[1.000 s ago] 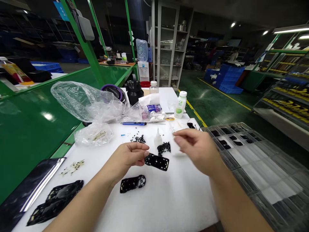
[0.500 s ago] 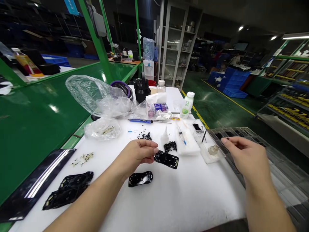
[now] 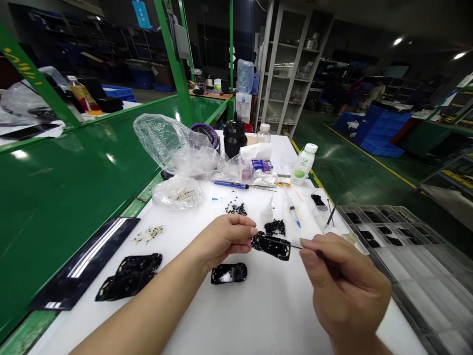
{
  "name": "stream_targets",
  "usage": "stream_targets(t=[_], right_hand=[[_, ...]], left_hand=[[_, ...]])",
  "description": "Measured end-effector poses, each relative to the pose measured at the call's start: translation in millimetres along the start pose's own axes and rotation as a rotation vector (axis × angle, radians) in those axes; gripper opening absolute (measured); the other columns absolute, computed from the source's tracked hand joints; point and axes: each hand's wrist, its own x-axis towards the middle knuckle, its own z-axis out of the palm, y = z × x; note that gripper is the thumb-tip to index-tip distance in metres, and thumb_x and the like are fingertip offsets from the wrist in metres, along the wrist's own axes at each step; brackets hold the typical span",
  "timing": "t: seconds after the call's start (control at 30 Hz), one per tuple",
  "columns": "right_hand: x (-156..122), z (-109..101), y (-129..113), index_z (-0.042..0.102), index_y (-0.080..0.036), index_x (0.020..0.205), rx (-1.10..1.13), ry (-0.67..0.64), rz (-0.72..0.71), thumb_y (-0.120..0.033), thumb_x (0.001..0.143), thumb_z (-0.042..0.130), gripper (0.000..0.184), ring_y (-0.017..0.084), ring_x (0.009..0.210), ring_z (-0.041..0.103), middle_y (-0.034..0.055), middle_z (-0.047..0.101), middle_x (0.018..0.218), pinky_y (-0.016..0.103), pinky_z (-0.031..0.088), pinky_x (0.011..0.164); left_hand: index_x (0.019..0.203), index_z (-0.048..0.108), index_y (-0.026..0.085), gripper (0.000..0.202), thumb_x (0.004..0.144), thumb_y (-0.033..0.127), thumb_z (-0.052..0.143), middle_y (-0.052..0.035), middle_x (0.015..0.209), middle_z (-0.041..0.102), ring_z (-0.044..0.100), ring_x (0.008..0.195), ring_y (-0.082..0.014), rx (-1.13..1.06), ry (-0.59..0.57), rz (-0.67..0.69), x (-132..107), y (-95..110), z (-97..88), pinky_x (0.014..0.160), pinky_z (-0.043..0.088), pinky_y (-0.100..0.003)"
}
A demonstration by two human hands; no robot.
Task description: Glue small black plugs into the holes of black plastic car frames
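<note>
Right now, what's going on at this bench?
A person's left hand pinches a black frame by one end, while the right hand holds a thin pick with its tip at the frame's other end. A second frame lies on the white table below them, and a heap of small black pieces sits just beyond the held frame.

My worktop (image 3: 258, 315) has a crumpled clear plastic bag (image 3: 173, 143), blue utility knife (image 3: 229, 184), syringe (image 3: 293, 209), white bottle (image 3: 303, 165); grey compartment tray (image 3: 406, 276) alongside, holding black parts.
</note>
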Motion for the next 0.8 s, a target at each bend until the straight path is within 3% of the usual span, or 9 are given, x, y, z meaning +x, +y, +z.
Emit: stream_targets(t=[0.07, 0.23, 0.8], right_hand=[[4.1, 8.9, 0.1, 0.07, -0.025, 0.101, 0.065, 0.013, -0.086, -0.007, 0.079, 0.068, 0.028, 0.011, 0.068, 0.055, 0.0013, 0.062, 0.078, 0.024, 0.041, 0.056], [5.6, 14.9, 2.6, 0.069, -0.021, 0.103, 0.15, -0.07, -0.078, 0.0, 0.078, 0.066, 0.033, 0.008, 0.063, 0.052, 0.0007, 0.06, 0.074, 0.022, 0.04, 0.053], [5.8, 14.4, 1.8, 0.069, -0.019, 0.103, 0.127, -0.096, -0.087, 0.0, 0.078, 0.066, 0.031, 0.005, 0.059, 0.045, -0.0015, 0.054, 0.068, 0.019, 0.038, 0.052]], left_hand=[[0.084, 0.061, 0.013, 0.036, 0.058, 0.021, 0.085, 0.0021, 0.062, 0.06, 0.057, 0.053, -0.0057, -0.005, -0.007, 0.001, 0.2, -0.3, 0.1, 0.055, 0.054, -0.018], [0.083, 0.061, 0.012, 0.035, 0.059, 0.022, 0.084, 0.001, 0.063, 0.061, 0.058, 0.054, -0.0061, -0.003, -0.027, 0.003, 0.4, 0.0, 0.6, 0.055, 0.055, -0.017], [0.084, 0.061, 0.013, 0.036, 0.058, 0.021, 0.084, 0.0017, 0.061, 0.061, 0.057, 0.052, -0.0056, -0.009, -0.039, -0.011, -0.5, -0.8, 0.6, 0.055, 0.054, -0.017]])
